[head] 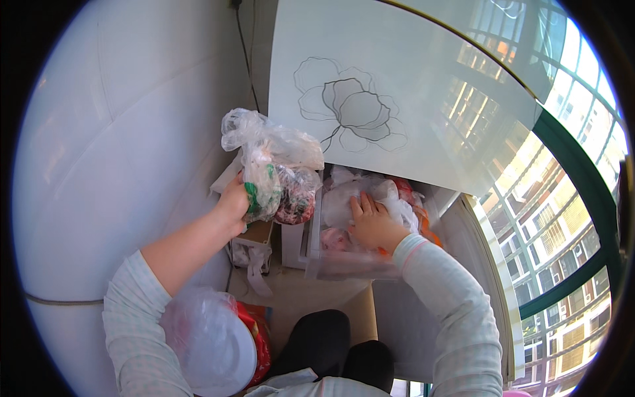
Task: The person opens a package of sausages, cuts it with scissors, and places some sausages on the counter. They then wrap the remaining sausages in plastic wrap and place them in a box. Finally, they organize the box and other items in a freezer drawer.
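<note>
My left hand (237,201) grips clear plastic bags (278,144) with green print, raised to the left of a pulled-out freezer drawer (357,268). Dark red frozen food (296,201), which looks like meat, shows through one of them. My right hand (369,221) reaches into the drawer and lies on white, frosted plastic bags (342,203), fingers slightly apart. Under and beside it sit a pinkish wrapped lump (336,239) and, at the right, a red package (406,190) and an orange bag edge (427,226). Whether the right fingers pinch any plastic is hidden.
Above the drawer is a white refrigerator door (357,99) with a flower drawing. A box with plastic bags (253,248) stands left of the drawer. At lower left are a white round lid (238,355) under clear plastic and a red patterned bag (255,327). A barred window is at right.
</note>
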Demonstrator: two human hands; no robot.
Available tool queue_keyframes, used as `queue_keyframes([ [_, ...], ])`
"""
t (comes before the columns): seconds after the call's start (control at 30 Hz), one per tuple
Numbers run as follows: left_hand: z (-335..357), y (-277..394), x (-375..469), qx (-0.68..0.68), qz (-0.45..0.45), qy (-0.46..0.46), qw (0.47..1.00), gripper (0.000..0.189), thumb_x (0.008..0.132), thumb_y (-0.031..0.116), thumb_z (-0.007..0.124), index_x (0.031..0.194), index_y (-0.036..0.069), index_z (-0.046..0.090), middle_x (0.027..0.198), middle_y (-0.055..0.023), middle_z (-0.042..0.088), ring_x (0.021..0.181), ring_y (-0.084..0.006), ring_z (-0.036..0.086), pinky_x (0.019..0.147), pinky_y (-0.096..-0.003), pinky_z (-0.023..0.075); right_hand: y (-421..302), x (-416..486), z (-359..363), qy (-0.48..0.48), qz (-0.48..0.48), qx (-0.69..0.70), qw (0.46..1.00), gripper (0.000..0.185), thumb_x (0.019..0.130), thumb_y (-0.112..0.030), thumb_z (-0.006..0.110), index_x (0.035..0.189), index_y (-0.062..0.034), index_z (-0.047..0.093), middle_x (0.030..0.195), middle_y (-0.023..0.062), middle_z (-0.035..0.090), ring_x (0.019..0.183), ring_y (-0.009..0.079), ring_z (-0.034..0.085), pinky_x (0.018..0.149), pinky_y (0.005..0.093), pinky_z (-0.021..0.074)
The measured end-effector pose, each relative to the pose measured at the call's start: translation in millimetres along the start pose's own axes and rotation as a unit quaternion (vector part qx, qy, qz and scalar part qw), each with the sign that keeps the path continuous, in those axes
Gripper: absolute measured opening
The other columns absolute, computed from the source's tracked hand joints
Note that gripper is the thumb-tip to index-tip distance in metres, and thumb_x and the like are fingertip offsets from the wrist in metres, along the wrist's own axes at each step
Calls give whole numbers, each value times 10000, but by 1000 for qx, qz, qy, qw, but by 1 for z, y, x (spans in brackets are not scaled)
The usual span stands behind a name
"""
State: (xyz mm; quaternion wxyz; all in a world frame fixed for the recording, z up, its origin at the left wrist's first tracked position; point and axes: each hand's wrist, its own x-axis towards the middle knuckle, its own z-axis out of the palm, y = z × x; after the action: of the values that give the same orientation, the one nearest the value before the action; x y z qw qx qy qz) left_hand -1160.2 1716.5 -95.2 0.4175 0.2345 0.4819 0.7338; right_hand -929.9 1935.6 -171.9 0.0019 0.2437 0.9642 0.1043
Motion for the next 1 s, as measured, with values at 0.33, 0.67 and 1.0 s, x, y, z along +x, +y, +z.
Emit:
queue_keyframes([
  [0.33,12,-11,10,37,2,-20,999,336,926,136,602,1250,54,569,1137,-60,651,1015,-173,641,854,-339,530,9,-1,-14,68,-98,162,980,540,905,-254,605,1344,18,451,1384,219,503,1272,368,483,1048,419,403],
  [0.67,36,-28,12,50,-16,-27,998,301,916,117,594,1208,42,589,1082,-62,666,982,-164,641,843,-327,522,51,-35,-47,104,254,255,927,590,788,-388,745,1205,-21,548,1260,190,559,1130,373,579,908,443,474],
  [1.0,46,-40,13,60,-41,-16,997,327,911,129,603,1225,47,572,1091,-68,663,969,-174,649,825,-323,527,42,-6,-6,104,128,163,973,517,799,-196,643,1217,42,453,1080,257,616,969,448,623,833,505,510],
])
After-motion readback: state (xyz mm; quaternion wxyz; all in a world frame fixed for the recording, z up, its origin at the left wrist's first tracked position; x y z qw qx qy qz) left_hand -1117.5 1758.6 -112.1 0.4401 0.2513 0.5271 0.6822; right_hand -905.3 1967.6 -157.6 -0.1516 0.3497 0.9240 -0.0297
